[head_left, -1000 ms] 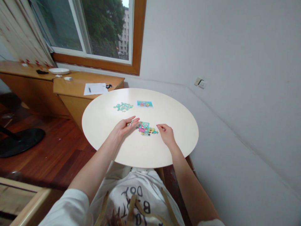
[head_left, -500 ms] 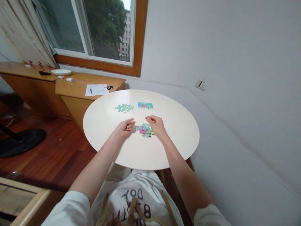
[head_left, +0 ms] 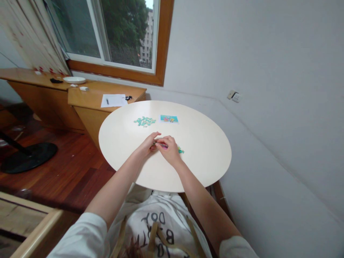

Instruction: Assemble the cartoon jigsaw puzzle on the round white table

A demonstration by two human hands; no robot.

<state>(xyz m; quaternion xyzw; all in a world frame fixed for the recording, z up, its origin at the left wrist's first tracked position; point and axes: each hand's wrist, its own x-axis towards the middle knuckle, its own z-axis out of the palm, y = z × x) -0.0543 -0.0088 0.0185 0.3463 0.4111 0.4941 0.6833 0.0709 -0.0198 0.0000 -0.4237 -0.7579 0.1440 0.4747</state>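
My left hand (head_left: 150,143) is closed, thumb and fingers pinching a small puzzle piece (head_left: 155,143). From the right, the fingertips of my right hand (head_left: 169,148) meet it at the same piece, also pinched together; the piece is mostly covered by fingers. Below the right hand lies a partly joined jigsaw puzzle (head_left: 181,150) in green, pink and yellow. Most of it is hidden by that hand, with only its right edge and a bit of pink showing. Farther back, a loose pile of teal puzzle pieces (head_left: 145,121) sits beside a cartoon picture card (head_left: 169,119).
The white oval table (head_left: 206,150) stands against the wall. Behind it on the left, a wooden cabinet (head_left: 88,100) bears a sheet of paper (head_left: 114,100), keys (head_left: 128,98) and a white plate (head_left: 74,80). A black round stand base (head_left: 29,157) rests on the floor.
My right hand has moved left, away from its place above the puzzle's right side, and come together with my left hand. The view has shifted slightly.
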